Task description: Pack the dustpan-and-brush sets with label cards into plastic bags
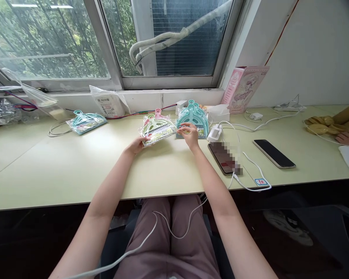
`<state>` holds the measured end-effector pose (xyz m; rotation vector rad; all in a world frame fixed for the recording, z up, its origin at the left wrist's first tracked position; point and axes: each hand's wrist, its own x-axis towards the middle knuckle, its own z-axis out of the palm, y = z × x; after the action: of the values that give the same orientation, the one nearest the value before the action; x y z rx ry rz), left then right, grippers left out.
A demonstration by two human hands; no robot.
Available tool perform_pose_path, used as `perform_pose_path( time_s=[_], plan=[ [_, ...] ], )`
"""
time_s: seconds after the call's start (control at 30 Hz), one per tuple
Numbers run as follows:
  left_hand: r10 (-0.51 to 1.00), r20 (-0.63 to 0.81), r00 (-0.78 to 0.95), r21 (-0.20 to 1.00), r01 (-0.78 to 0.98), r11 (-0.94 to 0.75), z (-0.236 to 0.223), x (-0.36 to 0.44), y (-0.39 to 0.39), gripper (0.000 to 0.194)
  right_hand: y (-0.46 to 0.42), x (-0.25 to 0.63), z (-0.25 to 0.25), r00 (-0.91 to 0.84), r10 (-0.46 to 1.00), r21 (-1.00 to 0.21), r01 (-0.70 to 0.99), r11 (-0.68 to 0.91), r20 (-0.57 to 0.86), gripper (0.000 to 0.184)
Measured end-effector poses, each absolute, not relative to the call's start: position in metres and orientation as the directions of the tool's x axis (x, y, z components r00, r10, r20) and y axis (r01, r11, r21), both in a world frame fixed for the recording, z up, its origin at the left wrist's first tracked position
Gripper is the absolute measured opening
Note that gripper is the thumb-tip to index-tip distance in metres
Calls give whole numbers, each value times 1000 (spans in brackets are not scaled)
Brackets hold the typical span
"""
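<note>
A small dustpan and brush set (159,131), green and pink in clear plastic wrap, is tilted just above the table between my hands. My left hand (137,145) is closed on its lower left corner, thumb on top. At its right end, the fingertips of my right hand (190,135) pinch the edge of the wrap. Right behind my right hand lie teal dustpan and brush sets (192,114), wrapped and overlapping; my hand partly hides them. Farther left on the table lies another wrapped teal set (85,122), apart from both hands.
A pale table (75,170) runs below the window. Right of my hands are a white charger (215,133), a phone (225,158) on a cable and a second phone (273,154). A pink box (246,89) and a white package (107,102) stand behind. Another person's hand (348,138) rests far right.
</note>
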<state>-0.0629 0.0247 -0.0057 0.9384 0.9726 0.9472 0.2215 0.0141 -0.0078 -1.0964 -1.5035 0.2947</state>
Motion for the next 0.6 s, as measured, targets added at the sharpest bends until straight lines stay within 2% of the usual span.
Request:
perform_pose_path(
  time_s=[0.1,0.17,0.3,0.4,0.5,0.6],
  plan=[
    [906,-231,354,945,-141,297,-3,-63,21,51,13,219,-7,157,765,-753,377,539,625,26],
    [892,-210,399,953,-121,279,-3,-62,19,47,10,216,-7,196,734,-740,382,554,650,27],
    [873,-152,464,971,-94,219,-5,-56,17,43,5,211,-6,260,647,-678,477,559,717,27],
    [862,-137,488,979,-65,192,-5,-54,16,41,-1,208,-7,245,601,-612,580,537,760,27],
    [861,-121,494,984,-52,168,-5,-53,15,39,-4,208,-7,208,619,-594,614,521,758,26],
    [858,-96,504,987,-61,146,-3,-52,13,39,-4,207,-9,193,670,-635,580,510,716,24]
  ],
)
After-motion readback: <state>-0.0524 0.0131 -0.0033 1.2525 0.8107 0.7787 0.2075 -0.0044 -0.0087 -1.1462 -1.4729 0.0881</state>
